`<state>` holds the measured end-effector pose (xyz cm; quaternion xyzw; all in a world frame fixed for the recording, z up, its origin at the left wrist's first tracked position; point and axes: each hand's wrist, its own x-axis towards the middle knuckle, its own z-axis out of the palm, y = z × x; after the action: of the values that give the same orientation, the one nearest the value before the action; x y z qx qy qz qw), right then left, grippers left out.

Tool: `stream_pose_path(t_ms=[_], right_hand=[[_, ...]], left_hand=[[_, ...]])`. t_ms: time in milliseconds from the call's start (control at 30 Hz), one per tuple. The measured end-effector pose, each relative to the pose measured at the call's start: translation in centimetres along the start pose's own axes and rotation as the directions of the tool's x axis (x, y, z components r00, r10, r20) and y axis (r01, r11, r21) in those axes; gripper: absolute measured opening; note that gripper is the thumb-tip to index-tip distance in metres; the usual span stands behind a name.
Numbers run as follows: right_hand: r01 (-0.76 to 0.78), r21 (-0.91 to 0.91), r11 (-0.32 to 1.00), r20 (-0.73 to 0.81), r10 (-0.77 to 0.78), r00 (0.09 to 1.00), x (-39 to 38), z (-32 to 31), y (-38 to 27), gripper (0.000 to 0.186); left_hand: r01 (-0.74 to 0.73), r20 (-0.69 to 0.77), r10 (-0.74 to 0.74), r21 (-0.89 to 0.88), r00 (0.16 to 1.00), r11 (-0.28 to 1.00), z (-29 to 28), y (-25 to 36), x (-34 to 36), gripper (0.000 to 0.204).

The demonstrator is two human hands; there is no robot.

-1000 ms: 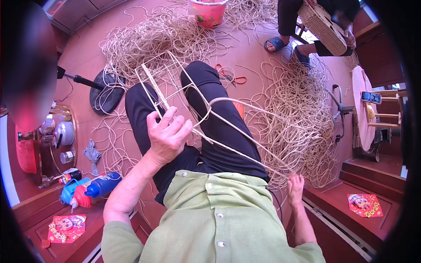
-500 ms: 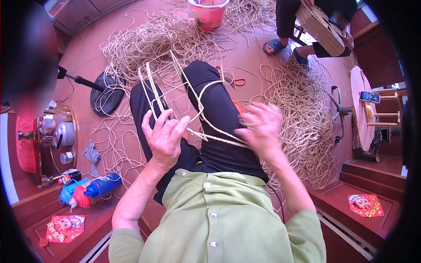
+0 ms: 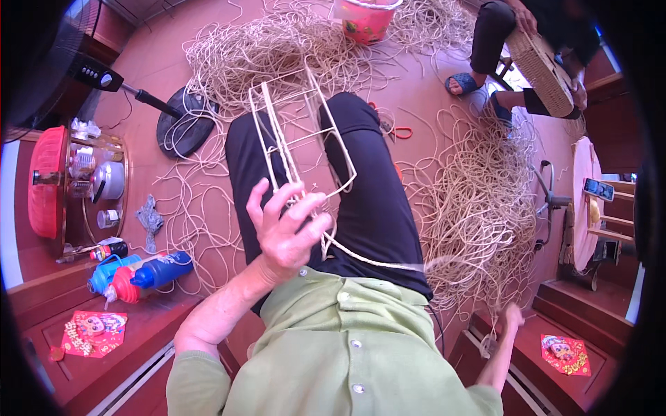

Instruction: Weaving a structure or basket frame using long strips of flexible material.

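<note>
A pale, open box-shaped frame (image 3: pixel 300 142) of thin bars rests across my thighs, one bar wound with cord. My left hand (image 3: pixel 288 225) has its fingers curled around the near end of this frame, where the cord is gathered. From there a pale cord (image 3: pixel 374 263) runs out to the right over my lap, its far part smeared by motion. My right hand (image 3: pixel 512 317) is far out to the right, low beside the wooden ledge. Its fingers look closed on the cord, though blur hides the exact grip.
Heaps of loose cord (image 3: pixel 479 208) lie on the right and at the far side (image 3: pixel 277 59). Red-handled scissors (image 3: pixel 401 132) and a pink bucket (image 3: pixel 368 24) are ahead. A fan base (image 3: pixel 187 123) and bottles (image 3: pixel 163 270) stand left. Another person holds a woven piece (image 3: pixel 541 73).
My right hand has swung from above my right thigh far out to the right and nearer, drawing the cord along. The loose loop over the frame has shrunk. My left hand stays at the frame.
</note>
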<state>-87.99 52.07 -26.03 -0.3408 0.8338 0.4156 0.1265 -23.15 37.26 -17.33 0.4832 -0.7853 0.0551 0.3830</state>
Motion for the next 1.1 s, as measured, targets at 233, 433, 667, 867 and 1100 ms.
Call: stream_pose_path(t_ms=[233, 433, 667, 867, 1100], right_hand=[[0.788, 0.591, -0.174, -0.649, -0.682, 0.337, -24.1, -22.9, -26.7, 0.022], [0.666, 0.673, -0.322, -0.396, -0.917, -0.044, -30.6, -25.3, -34.2, 0.026], [0.097, 0.957, -0.275, -0.275, -0.961, -0.018, -30.9, -21.7, -36.1, 0.021], [-0.021, 0.985, -0.171, -0.171, -0.985, -0.001, -32.4, -20.6, -36.5, 0.019], [-0.187, 0.975, -0.124, -0.135, -0.990, -0.049, -33.5, -20.9, -34.9, 0.020]], left_hand=[[-0.077, 0.048, 0.101, -0.367, 0.994, 0.927, -1.6, 5.7, -2.6, 0.036], [-0.080, 0.031, 0.101, -0.405, 0.994, 0.911, -2.4, 5.8, -2.8, 0.038], [-0.166, -0.051, 0.158, -0.361, 0.986, 0.918, -3.0, 3.6, -3.1, 0.038], [0.175, 0.182, -0.142, -0.182, 0.973, 0.968, -2.4, -3.7, -1.3, 0.045], [0.115, 0.198, -0.053, -0.319, 0.979, 0.941, -2.1, -6.4, -1.4, 0.034]])
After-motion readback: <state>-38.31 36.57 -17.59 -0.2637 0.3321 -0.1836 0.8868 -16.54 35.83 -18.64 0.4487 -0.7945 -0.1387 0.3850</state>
